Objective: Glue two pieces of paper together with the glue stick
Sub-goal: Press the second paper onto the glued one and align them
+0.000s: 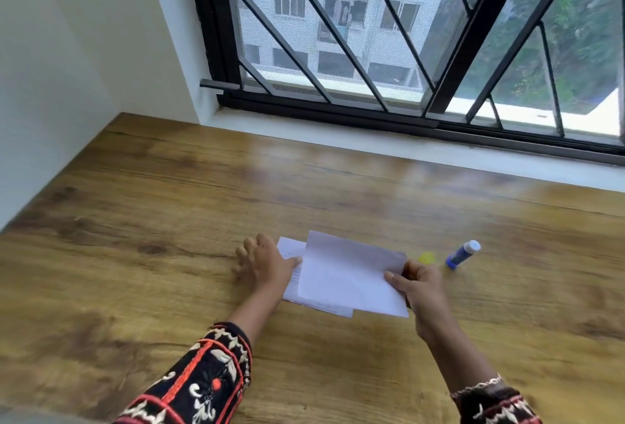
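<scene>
Two white sheets lie near the middle of the wooden table (169, 220). The lower paper (291, 249) rests flat, and my left hand (262, 263) presses its left edge with the thumb, fingers spread. The upper paper (348, 275) is held slightly lifted and skewed over the lower one, pinched at its right edge by my right hand (421, 283). A blue glue stick (461, 254) with a white end lies on its side to the right of my right hand. Its yellow cap (426, 258) sits between the glue stick and my right hand.
A white window sill (372, 143) and a black barred window (406, 51) run along the table's far edge. A white wall (67, 85) borders the table at the left.
</scene>
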A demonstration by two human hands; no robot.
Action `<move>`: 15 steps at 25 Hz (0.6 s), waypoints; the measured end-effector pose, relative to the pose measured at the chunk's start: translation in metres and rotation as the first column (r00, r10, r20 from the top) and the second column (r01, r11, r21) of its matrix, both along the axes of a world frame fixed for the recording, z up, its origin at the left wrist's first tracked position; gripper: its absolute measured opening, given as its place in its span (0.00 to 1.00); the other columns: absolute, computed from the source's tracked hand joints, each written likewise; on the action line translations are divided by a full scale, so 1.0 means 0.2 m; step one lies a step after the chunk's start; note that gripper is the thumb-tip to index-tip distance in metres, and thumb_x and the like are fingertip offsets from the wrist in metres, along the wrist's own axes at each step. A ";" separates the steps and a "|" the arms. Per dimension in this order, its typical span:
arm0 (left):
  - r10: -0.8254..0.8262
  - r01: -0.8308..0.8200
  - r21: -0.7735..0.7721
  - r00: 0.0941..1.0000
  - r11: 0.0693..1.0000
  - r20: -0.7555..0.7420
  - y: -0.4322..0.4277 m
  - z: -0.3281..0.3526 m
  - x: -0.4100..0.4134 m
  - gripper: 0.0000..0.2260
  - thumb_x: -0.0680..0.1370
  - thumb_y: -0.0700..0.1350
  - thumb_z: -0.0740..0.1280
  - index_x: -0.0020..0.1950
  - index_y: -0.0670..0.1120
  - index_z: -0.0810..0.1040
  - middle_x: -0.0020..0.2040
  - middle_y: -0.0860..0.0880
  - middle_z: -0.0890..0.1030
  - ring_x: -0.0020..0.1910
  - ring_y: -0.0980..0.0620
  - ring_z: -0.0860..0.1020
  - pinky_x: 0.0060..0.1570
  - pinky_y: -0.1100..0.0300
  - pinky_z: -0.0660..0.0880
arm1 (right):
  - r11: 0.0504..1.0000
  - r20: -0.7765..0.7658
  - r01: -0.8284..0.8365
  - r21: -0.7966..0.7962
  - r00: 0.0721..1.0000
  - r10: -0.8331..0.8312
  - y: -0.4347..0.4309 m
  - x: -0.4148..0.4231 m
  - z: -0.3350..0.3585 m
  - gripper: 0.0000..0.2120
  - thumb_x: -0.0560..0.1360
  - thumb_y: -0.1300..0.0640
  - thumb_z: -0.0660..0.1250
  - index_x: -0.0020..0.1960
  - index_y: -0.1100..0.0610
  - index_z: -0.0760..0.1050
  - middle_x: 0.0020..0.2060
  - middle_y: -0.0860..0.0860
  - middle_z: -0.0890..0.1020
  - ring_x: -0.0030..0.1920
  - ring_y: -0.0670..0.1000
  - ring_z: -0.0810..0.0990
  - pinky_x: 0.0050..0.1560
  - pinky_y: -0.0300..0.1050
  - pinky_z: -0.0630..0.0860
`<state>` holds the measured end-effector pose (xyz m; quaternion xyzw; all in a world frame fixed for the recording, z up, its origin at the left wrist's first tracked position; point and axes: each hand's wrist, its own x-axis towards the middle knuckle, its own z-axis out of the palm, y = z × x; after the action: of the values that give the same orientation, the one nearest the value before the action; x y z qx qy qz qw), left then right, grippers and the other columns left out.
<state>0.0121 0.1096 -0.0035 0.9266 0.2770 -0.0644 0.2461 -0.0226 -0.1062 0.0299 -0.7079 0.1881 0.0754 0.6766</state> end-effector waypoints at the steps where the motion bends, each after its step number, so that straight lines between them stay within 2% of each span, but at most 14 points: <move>1: 0.002 -0.003 0.059 1.000 0.998 0.009 -0.03 0.00 0.00 0.25 0.67 0.54 0.73 0.58 0.43 0.71 0.61 0.43 0.73 0.62 0.42 0.67 0.57 0.48 0.67 | 1.000 -0.001 -0.003 0.005 1.000 0.003 0.00 0.00 0.00 0.09 0.71 0.71 0.65 0.41 0.59 0.78 0.39 0.56 0.83 0.38 0.53 0.81 0.39 0.46 0.78; 4: 0.007 -0.006 0.099 1.000 0.995 -0.010 -0.06 0.00 0.02 0.24 0.69 0.51 0.71 0.59 0.42 0.70 0.61 0.43 0.74 0.62 0.43 0.67 0.56 0.49 0.65 | 1.000 -0.005 -0.007 0.005 1.000 0.007 -0.01 0.01 -0.01 0.09 0.71 0.71 0.65 0.42 0.59 0.78 0.38 0.55 0.83 0.37 0.51 0.82 0.37 0.43 0.79; 7: 0.007 -0.001 0.087 0.997 0.996 -0.072 -0.06 0.01 0.05 0.26 0.69 0.53 0.72 0.60 0.40 0.70 0.62 0.42 0.74 0.64 0.43 0.66 0.58 0.50 0.65 | 1.000 -0.009 0.004 0.024 1.000 -0.004 -0.01 0.00 -0.02 0.09 0.70 0.71 0.66 0.48 0.63 0.77 0.41 0.58 0.83 0.41 0.55 0.82 0.41 0.47 0.79; 10: 0.013 -0.009 0.039 0.997 0.999 -0.078 -0.05 0.01 0.06 0.27 0.69 0.51 0.73 0.61 0.39 0.70 0.64 0.40 0.72 0.64 0.41 0.67 0.60 0.49 0.66 | 1.000 -0.016 0.005 0.026 1.000 -0.005 -0.01 -0.01 -0.02 0.09 0.71 0.71 0.65 0.47 0.60 0.76 0.41 0.58 0.82 0.42 0.56 0.81 0.40 0.47 0.78; 13: 0.009 -0.008 -0.047 1.000 0.999 0.010 -0.05 0.01 0.05 0.20 0.71 0.43 0.72 0.58 0.39 0.69 0.59 0.40 0.77 0.60 0.40 0.73 0.57 0.49 0.69 | 1.000 -0.015 0.003 0.014 1.000 -0.003 -0.02 -0.01 -0.03 0.08 0.73 0.69 0.64 0.46 0.58 0.76 0.43 0.60 0.82 0.44 0.58 0.81 0.42 0.49 0.77; 15: 0.060 -0.041 -0.158 0.991 0.987 0.118 -0.04 0.02 0.04 0.14 0.72 0.39 0.69 0.56 0.39 0.71 0.54 0.40 0.80 0.55 0.39 0.77 0.50 0.52 0.72 | 1.000 -0.015 0.003 0.009 1.000 -0.003 -0.01 -0.02 -0.04 0.07 0.74 0.68 0.62 0.46 0.58 0.77 0.44 0.61 0.82 0.45 0.59 0.80 0.43 0.50 0.76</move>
<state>0.0198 0.1019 0.0001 0.8995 0.2789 -0.0226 0.3355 -0.0262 -0.1090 0.0225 -0.7042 0.1937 0.0804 0.6783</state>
